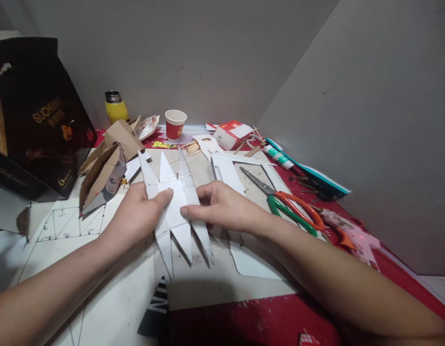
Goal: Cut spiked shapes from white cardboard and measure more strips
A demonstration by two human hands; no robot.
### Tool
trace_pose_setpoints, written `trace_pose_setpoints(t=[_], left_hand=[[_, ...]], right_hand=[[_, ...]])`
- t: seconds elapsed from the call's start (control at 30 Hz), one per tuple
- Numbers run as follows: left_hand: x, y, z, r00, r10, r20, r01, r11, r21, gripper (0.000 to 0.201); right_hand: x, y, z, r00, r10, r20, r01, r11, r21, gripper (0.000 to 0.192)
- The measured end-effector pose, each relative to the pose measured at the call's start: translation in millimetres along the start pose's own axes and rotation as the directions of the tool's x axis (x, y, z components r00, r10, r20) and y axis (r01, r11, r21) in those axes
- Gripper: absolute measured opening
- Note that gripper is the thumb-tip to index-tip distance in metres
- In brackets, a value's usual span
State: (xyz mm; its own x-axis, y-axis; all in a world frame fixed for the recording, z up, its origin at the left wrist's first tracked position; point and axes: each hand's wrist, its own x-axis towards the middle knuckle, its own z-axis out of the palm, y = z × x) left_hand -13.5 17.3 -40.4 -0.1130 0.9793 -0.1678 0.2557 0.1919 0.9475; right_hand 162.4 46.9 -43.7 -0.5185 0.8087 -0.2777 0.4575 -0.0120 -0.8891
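Grey walls (208, 57) back a cup (174, 130), contents hidden; hands (146, 206) (225, 207) hold spiked card (174, 205)

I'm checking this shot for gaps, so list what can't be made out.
All in the head view:
Left hand, fingers other than the thumb: hidden behind the white spiked piece.
Right hand, most fingertips: behind the same piece.
Paper cup, inside bottom: hidden by its near wall.
Black box, far-left part: cut off by the left edge.
Red printed item, lower part: cut off by the bottom edge.
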Motion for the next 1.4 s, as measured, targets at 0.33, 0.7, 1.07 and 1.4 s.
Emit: trace_pose_setpoints(t=[0.33, 0.7, 1.07, 1.4], left_hand=[[0.1, -1.7, -3.5, 0.998, 0.014, 0.059, -0.012, 0.999, -0.043, 0.026], [-4.7, -5.0, 7.2, 0.995, 0.099, 0.003, -0.099, 0.985, 0.140, 0.023], [-4.5, 0.7, -0.7, 0.993, -0.037, 0.116, 0.040, 0.999, -0.023, 0.040], [-2.0, -8.8, 9.8, 0.997, 0.050, 0.059, -0.058, 0.988, 0.142, 0.025]], right_hand=[[1.6, -6.4, -1.7, 0.990, 0.081, 0.112, -0.085, 0.996, 0.030, 0.018], [5.1, 6.6, 22.2, 0.987, -0.088, -0.133, 0.036, 0.936, -0.350, 0.025], [7.6, -3.3, -8.0, 0.998, 0.036, 0.056, -0.039, 0.997, 0.060, 0.018], [9.2, 5.3, 15.6, 0.986, -0.047, -0.161, -0.009, 0.944, -0.330, 0.024]])
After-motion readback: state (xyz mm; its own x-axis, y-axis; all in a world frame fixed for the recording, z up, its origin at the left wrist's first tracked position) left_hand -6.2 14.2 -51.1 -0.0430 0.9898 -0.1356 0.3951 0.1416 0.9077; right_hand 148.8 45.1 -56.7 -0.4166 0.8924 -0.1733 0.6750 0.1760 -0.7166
